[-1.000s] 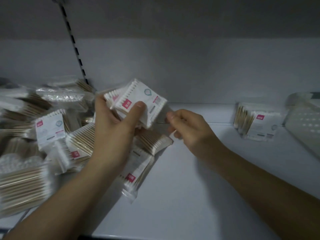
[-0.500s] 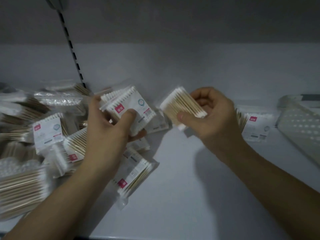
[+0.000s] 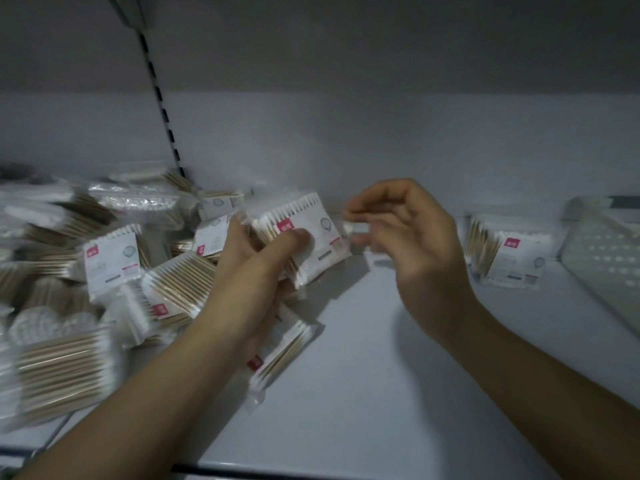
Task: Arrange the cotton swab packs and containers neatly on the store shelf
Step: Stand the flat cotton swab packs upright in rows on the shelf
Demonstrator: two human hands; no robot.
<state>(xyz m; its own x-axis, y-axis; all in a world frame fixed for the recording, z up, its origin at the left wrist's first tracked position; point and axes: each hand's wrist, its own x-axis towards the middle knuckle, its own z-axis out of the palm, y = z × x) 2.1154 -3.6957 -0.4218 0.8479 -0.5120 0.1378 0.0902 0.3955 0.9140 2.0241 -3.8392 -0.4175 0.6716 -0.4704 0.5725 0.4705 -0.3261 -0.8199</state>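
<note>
Cotton swab packs (image 3: 298, 237): a small stack sits clamped in my left hand (image 3: 256, 258), thumb across the face, held up over the shelf (image 3: 363, 375) so more can be squared onto it. Loose pile (image 3: 104, 265) at 9 o'clock; 1 upright row (image 3: 505, 251) at 3 o'clock. Right hand (image 3: 408, 233) is half-curled and blurred beside the stack's edge; cannot tell if its grip pinches anything.
</note>
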